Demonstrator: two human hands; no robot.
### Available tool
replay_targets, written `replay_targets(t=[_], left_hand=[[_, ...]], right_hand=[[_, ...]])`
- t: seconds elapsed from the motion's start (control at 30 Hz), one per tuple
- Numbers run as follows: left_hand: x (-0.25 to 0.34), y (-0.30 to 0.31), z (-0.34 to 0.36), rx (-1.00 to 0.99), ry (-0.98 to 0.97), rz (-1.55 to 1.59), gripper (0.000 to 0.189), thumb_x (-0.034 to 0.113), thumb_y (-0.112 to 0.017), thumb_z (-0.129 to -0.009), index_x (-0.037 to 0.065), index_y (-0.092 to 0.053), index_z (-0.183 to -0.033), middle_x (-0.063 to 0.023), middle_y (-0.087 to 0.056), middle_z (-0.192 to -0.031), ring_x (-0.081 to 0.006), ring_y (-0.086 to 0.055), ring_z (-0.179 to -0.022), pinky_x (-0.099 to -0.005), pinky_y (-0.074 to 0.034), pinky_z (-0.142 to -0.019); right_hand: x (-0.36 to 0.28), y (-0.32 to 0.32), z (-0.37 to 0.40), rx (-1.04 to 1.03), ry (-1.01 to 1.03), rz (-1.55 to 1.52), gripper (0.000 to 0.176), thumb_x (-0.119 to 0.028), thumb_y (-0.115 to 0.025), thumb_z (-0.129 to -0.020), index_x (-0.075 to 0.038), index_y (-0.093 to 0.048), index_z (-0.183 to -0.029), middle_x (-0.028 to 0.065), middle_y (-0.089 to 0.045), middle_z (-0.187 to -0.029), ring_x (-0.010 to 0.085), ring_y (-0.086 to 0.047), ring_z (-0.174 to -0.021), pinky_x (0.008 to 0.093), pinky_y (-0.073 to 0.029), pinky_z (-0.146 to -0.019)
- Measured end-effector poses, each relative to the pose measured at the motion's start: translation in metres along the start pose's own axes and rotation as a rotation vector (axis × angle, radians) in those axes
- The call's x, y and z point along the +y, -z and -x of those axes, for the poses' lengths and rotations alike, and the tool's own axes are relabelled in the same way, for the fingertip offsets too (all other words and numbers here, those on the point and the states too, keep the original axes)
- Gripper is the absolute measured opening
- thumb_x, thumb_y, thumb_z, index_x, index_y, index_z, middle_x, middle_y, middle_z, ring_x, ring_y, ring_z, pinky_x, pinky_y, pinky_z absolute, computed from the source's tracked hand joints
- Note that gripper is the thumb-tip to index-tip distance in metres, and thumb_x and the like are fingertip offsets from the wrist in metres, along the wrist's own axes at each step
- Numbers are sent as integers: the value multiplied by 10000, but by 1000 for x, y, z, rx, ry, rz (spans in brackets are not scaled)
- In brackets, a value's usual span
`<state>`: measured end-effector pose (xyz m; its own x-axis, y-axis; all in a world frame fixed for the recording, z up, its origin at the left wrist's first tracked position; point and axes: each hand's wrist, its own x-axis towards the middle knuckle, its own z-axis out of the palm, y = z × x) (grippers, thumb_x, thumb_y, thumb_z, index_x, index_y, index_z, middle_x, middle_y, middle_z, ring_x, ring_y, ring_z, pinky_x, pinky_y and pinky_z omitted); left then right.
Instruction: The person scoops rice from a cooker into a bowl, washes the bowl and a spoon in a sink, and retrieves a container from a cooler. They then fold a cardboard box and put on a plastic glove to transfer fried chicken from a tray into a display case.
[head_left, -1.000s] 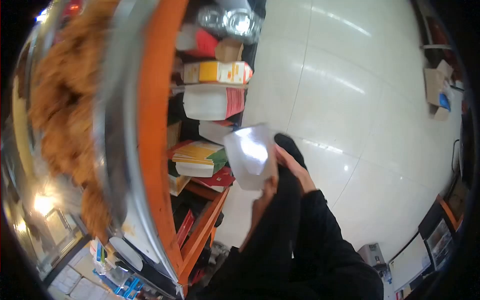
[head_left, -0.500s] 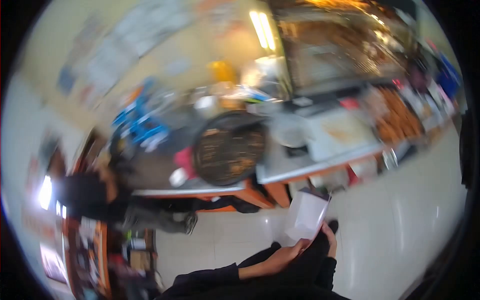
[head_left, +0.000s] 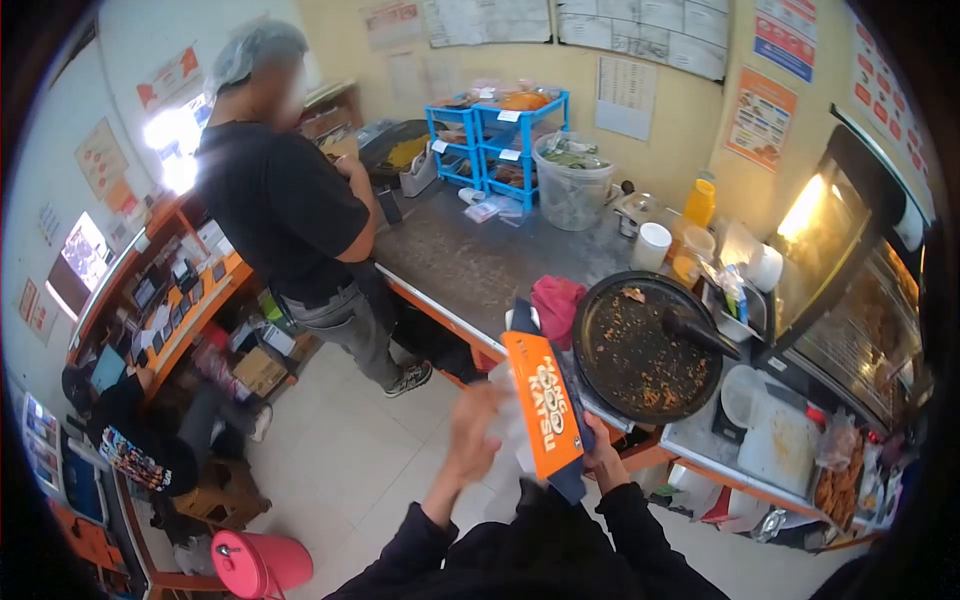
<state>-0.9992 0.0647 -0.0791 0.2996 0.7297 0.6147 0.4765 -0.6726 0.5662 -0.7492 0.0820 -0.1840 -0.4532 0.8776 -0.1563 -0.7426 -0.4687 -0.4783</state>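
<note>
An orange and dark blue cardboard food box (head_left: 545, 405) with white lettering is held up in front of me, tilted, beside the counter edge. My right hand (head_left: 603, 452) grips its lower right side, fingers closed round the card. On the other side, my left hand (head_left: 472, 435) is smeared by motion, close to the white part of the box. Behind the box on the counter are a crumpled pink cloth (head_left: 558, 308) and a large round black stone mortar (head_left: 645, 345) with brown crumbs and a dark pestle (head_left: 700, 333) in it.
At the counter's left stands a person (head_left: 285, 200) in a hair net; another person (head_left: 140, 440) sits lower left. Blue racks (head_left: 500, 140), a clear bucket (head_left: 573, 185) and a lit glass cabinet (head_left: 850, 290) line the wall. A pink bucket (head_left: 262, 563) stands on the floor.
My view has swung left. The box has turned from its white inside to its printed orange side. My left hand has moved to the box's left, while the right hand keeps hold.
</note>
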Motion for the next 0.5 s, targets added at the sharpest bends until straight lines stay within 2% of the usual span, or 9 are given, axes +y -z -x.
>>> replay_targets(t=[0.07, 0.1, 0.13, 0.27, 0.33, 0.37, 0.43, 0.47, 0.5], left_hand=[[-17, 24, -41, 160, 242, -183, 581, 245, -684, -796, -24, -451, -1255, -216, -507, -1273, -420, -447, -1166, -432, -332, -1006], [-44, 30, -37, 54, 387, 16, 564, 244, -693, -793, -28, -472, -1235, -202, -529, -1255, -387, -480, -1153, -404, -348, -1000], [-77, 33, -31, -49, 524, 218, 546, 243, -702, -790, -32, -494, -1214, -189, -551, -1236, -354, -512, -1139, -376, -363, -993], [-122, 28, -8, -51, 613, 165, 460, 295, -548, -918, -34, -490, -1234, -147, -575, -1218, -252, -535, -1125, -318, -370, -989], [-125, 22, -25, 1, 676, 100, 486, 358, -418, -974, -29, -478, -1261, -137, -565, -1234, -227, -512, -1146, -311, -363, -996], [-127, 17, -33, 59, 741, 121, 513, 387, -353, -996, -27, -474, -1273, -134, -560, -1241, -219, -503, -1153, -308, -360, -999], [-130, 3, -34, 287, 1024, 376, 591, 440, -224, -1014, -22, -474, -1286, -138, -551, -1250, -220, -494, -1159, -307, -359, -998], [-180, -14, -3, 336, 1017, 593, 647, 501, -209, -996, -6, -437, -1328, -140, -538, -1270, -234, -472, -1198, -325, -347, -1014], [-183, -16, -3, 413, 1084, 641, 655, 515, -218, -990, -1, -418, -1341, -138, -536, -1272, -239, -480, -1195, -335, -358, -1009]], right_hand=[[-9, -13, -22, 257, -77, 167, 468, -256, -657, -827, -28, -544, -1219, 71, -579, -1155, 201, -543, -1069, 346, -454, -913], [-14, -14, -29, 387, -114, 253, 457, -256, -666, -826, -23, -561, -1205, 68, -580, -1153, 186, -543, -1064, 329, -450, -913], [-9, 27, -51, 287, -180, 391, 453, -283, -679, -835, -16, -585, -1189, 65, -582, -1168, 150, -533, -1070, 287, -430, -918], [-71, -68, -103, 258, -467, 398, 528, -283, -676, -833, -47, -514, -1277, 122, -479, -1329, 216, -482, -1137, 306, -400, -950], [-63, -33, -166, -66, -431, 414, 582, -350, -689, -791, -91, -508, -1280, 150, -497, -1298, 248, -516, -1052, 328, -407, -919], [-64, -27, -187, -86, -198, 978, 594, -328, -675, -780, -116, -489, -1302, 156, -450, -1328, 272, -476, -1085, 344, -391, -926], [-61, -20, -216, -108, 366, 2056, 633, -283, -646, -757, -167, -450, -1348, 168, -358, -1388, 322, -397, -1151, 375, -359, -940], [-59, -25, -222, -95, 440, 2235, 641, -206, -636, -684, -167, -502, -1309, 183, -353, -1349, 375, -348, -1188, 424, -359, -928], [-50, -15, -235, -109, 424, 2275, 627, -192, -643, -674, -151, -519, -1288, 187, -359, -1337, 378, -348, -1189, 443, -352, -932]])
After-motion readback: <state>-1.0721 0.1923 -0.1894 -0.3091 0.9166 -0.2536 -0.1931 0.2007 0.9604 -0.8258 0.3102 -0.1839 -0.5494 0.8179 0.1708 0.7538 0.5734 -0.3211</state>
